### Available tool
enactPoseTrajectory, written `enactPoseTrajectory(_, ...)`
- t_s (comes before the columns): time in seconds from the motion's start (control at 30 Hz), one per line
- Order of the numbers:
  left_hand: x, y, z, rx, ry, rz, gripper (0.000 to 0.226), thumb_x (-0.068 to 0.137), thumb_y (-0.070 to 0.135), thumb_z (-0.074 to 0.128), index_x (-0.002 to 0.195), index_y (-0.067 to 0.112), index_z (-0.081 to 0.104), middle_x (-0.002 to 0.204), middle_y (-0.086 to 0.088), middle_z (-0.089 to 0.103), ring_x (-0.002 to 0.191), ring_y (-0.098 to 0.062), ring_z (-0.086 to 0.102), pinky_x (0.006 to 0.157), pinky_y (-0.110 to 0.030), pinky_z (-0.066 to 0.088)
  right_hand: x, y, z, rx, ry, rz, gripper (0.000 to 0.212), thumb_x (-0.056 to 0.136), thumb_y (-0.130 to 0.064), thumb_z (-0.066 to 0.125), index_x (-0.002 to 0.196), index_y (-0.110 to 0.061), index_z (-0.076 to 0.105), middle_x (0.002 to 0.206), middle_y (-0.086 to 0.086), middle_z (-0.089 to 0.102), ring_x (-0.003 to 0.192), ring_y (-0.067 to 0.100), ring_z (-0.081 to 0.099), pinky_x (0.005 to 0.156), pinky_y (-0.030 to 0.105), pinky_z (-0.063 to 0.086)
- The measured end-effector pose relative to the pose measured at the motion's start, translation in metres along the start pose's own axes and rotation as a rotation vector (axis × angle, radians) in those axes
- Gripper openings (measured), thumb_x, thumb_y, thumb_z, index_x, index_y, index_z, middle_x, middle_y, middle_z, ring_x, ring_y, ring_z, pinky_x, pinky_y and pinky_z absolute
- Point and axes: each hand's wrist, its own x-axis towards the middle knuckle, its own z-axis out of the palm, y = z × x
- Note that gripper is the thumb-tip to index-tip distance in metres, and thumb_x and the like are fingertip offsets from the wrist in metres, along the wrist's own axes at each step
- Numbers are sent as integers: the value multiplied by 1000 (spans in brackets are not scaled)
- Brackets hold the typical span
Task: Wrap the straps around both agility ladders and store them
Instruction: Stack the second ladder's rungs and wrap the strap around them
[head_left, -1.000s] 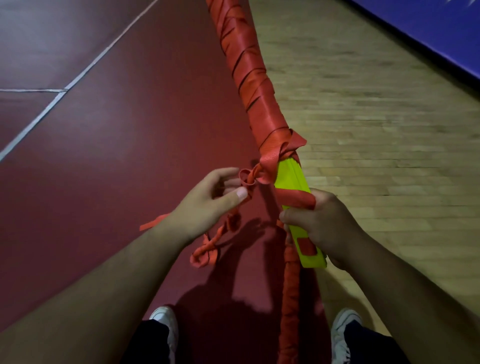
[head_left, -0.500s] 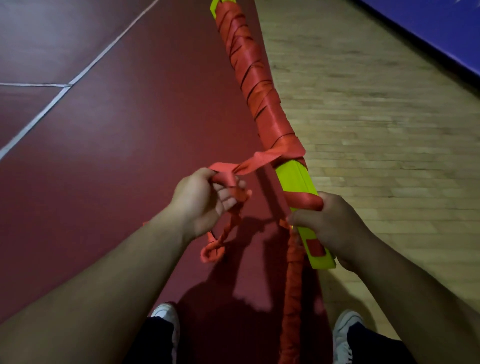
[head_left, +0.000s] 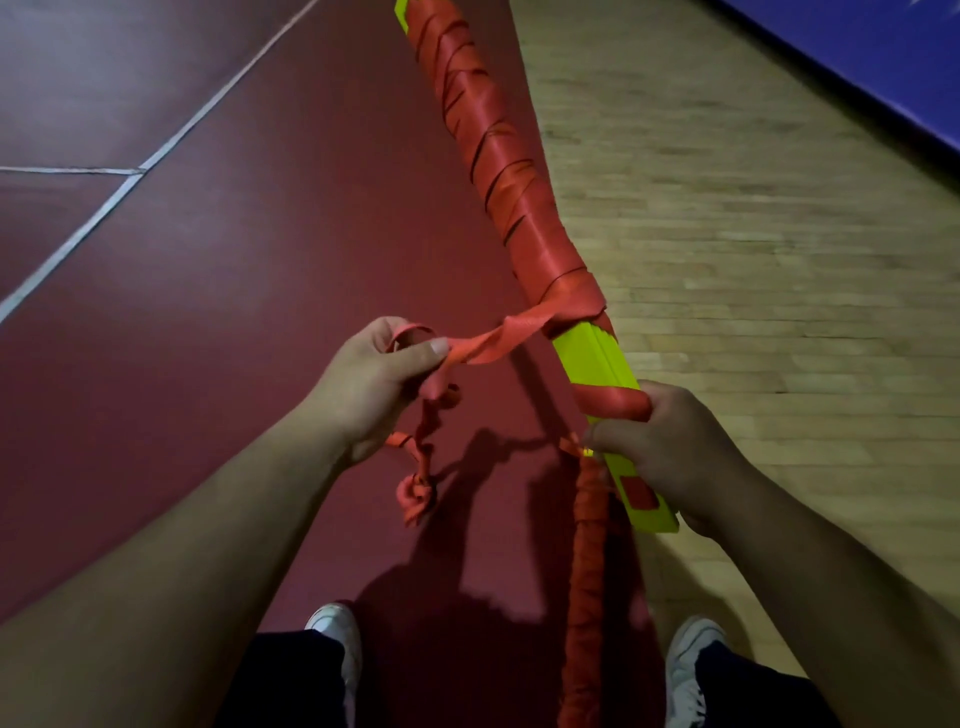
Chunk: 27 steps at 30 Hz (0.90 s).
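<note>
A bundle of yellow-green ladder rungs (head_left: 597, 358) slants from the top centre down to my right hand (head_left: 670, 457). Orange strap (head_left: 488, 156) is wound tightly round most of its length. My right hand grips the bundle near its lower end, over one orange turn. My left hand (head_left: 379, 384) pinches the loose strap end (head_left: 498, 338), which runs taut from the last winding. The strap's tail (head_left: 415, 493) dangles twisted below that hand. More orange strap (head_left: 587, 571) hangs down from under my right hand.
Dark red sports floor (head_left: 234, 312) with white lines (head_left: 104, 208) lies on the left, wooden floor (head_left: 753, 260) on the right. A blue mat (head_left: 883, 52) edges the top right corner. My two white shoes (head_left: 337, 634) show at the bottom.
My left hand has pulled the loose strap leftward and outward, so it now runs taut from the winding. The bundle has shifted a little; my right hand keeps its grip.
</note>
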Motion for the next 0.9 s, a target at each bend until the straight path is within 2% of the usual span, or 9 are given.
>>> enactPoseTrajectory(0.13, 4, -10, -21, 470, 103, 70, 34, 75, -3, 77, 80, 18, 50, 70, -3, 58, 64, -15, 52, 61, -30, 45, 1, -1, -6, 2, 75, -24, 13, 68, -13, 77, 74, -10, 66, 64, 19, 67, 54, 35, 62, 57, 54, 55)
enactPoseTrajectory(0.27, 9, -26, -27, 815, 250, 87, 22, 78, -2, 72, 80, 18, 62, 73, 2, 67, 66, -16, 57, 65, -33, 48, 2, -2, -9, 49, 115, -39, 12, 69, -12, 76, 72, -10, 64, 59, 12, 66, 55, 36, 63, 58, 59, 55)
enactPoseTrajectory(0.37, 10, -22, -16, 224, 384, -92, 9, 94, 15, 58, 91, 17, 66, 78, -2, 66, 72, -18, 57, 63, -28, 43, 3, -2, -10, 89, 112, -18, 10, 76, -2, 72, 76, -7, 63, 57, 9, 64, 54, 31, 62, 59, 58, 56)
enactPoseTrajectory(0.47, 11, -11, -9, -356, 248, -271, 26, 104, 35, 43, 109, 20, 63, 103, -4, 74, 100, -21, 69, 70, -28, 55, 2, 2, -11, 78, 111, -1, 12, 69, -13, 74, 75, -9, 64, 60, 12, 65, 55, 34, 63, 59, 59, 55)
enactPoseTrajectory(0.57, 12, -6, -2, -520, 181, -242, 35, 105, 36, 38, 72, 26, 47, 65, 6, 61, 71, -15, 60, 73, -31, 51, 2, 6, -10, 56, 97, 3, 10, 73, -7, 73, 78, -5, 65, 59, 14, 65, 53, 32, 62, 58, 58, 55)
enactPoseTrajectory(0.63, 11, -4, 2, -431, 187, -195, 38, 104, 30, 42, 67, 23, 43, 52, 7, 38, 53, -15, 39, 61, -30, 44, 3, 7, -10, 56, 89, 12, 9, 75, -5, 72, 79, -3, 65, 58, 15, 65, 50, 31, 62, 58, 57, 55)
enactPoseTrajectory(0.73, 10, -11, -6, 9, 180, -45, 12, 93, 12, 63, 101, 2, 62, 75, -9, 64, 60, -24, 61, 65, -40, 57, 6, 7, -12, 75, 112, 22, 11, 70, -11, 76, 74, -9, 66, 60, 14, 67, 54, 33, 64, 61, 57, 56)
enactPoseTrajectory(0.77, 10, -16, -13, 209, 176, -15, 25, 86, 12, 71, 106, 2, 62, 87, -15, 69, 70, -29, 67, 74, -43, 58, 7, 7, -14, 94, 126, 28, 11, 71, -9, 76, 73, -10, 65, 60, 13, 67, 54, 33, 64, 62, 55, 57)
enactPoseTrajectory(0.9, 6, -29, -34, 885, 303, 44, 31, 76, 20, 83, 84, 20, 53, 76, -3, 64, 72, -25, 57, 69, -37, 46, 8, 3, -16, 153, 155, 24, 12, 77, 0, 71, 76, -8, 62, 57, 12, 64, 50, 30, 63, 61, 47, 55)
